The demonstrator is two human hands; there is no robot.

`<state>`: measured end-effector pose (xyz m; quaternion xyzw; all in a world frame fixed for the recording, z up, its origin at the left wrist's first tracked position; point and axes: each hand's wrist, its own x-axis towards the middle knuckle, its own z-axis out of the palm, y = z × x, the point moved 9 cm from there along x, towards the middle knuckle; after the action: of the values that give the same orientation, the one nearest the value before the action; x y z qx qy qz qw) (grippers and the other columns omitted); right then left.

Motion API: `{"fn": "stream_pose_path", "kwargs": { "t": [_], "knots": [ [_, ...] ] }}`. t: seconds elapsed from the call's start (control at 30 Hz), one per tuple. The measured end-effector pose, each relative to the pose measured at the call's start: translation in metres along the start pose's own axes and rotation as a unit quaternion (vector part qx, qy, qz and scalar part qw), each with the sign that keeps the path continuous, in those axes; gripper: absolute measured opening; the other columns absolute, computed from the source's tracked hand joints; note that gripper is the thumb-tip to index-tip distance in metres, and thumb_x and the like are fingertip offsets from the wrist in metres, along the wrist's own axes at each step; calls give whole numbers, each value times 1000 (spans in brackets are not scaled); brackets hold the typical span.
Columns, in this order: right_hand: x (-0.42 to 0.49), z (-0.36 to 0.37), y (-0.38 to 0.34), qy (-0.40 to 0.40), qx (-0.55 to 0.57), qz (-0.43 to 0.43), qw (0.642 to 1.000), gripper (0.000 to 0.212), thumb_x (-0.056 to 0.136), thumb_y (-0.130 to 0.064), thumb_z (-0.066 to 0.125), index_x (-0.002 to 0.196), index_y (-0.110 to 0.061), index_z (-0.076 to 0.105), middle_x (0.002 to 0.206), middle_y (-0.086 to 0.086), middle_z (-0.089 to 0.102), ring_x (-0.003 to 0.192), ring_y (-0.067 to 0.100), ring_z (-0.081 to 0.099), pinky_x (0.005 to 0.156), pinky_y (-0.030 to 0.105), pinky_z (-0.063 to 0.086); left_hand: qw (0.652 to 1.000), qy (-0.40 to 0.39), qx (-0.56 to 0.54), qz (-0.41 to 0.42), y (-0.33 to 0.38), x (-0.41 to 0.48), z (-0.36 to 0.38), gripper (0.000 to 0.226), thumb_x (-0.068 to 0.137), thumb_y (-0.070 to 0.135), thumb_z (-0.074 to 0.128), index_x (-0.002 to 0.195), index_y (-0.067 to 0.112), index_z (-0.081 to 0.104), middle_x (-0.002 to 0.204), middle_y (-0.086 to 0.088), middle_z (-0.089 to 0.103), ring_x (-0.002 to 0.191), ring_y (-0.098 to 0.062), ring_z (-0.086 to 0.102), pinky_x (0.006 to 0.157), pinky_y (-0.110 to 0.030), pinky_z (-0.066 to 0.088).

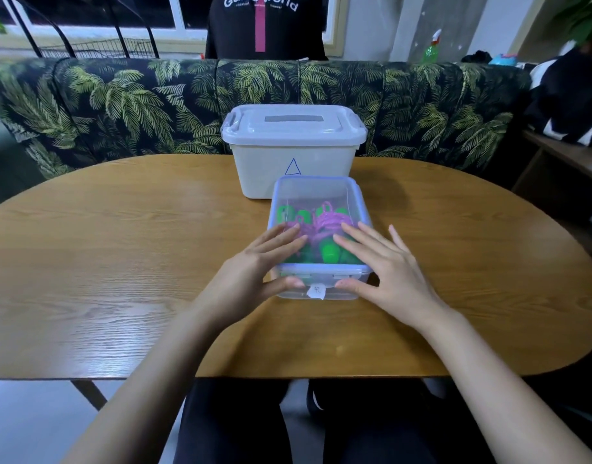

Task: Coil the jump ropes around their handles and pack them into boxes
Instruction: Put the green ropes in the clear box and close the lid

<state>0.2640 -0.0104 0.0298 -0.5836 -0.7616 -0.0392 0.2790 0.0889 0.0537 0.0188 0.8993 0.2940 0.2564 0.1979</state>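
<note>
A clear plastic box (318, 192) with a blue-rimmed lid stands on the wooden table (120, 262) in front of me. Inside it lie coiled pink jump ropes (323, 222) with green handles (331, 253). My left hand (254, 269) lies flat on the lid's near left part, its thumb at the front clasp. My right hand (381, 266) lies flat on the near right part, thumb at the front edge too. Fingers of both hands are straight.
A larger white storage box (293, 152) with a closed lid and a drawn blue triangle stands right behind the clear box. A palm-print sofa (120, 105) runs behind the table. A person in a black shirt (264, 25) is beyond it.
</note>
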Motion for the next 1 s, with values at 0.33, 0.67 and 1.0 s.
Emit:
{"fn": "stream_pose_path", "kwargs": {
  "t": [0.33, 0.67, 1.0],
  "knots": [
    [0, 0, -13, 86, -99, -31, 991, 65, 90, -64, 44, 132, -18, 63, 138, 2, 60, 130, 22, 55, 117, 54, 23, 983, 122, 123, 54, 15, -4, -5, 60, 92, 55, 45, 139, 20, 58, 146, 4, 52, 137, -19, 44, 113, -41, 34],
    [32, 0, -43, 60, 172, -13, 983, 44, 98, -39, 42, 134, -19, 58, 132, -4, 65, 126, 10, 54, 122, 34, 14, 950, 265, 133, -99, -32, -22, -70, 42, 92, 13, 43, 128, 10, 64, 127, -11, 65, 106, -37, 63, 90, -55, 50],
    [4, -24, 26, 96, 2, 5, 995, 55, 86, -56, 55, 129, -23, 66, 129, -16, 59, 106, 8, 49, 109, 43, 37, 972, 78, 221, -22, -23, -4, -26, 64, 90, 57, 37, 140, 22, 55, 147, -3, 50, 142, -33, 39, 110, -69, 28]
  ]
}}
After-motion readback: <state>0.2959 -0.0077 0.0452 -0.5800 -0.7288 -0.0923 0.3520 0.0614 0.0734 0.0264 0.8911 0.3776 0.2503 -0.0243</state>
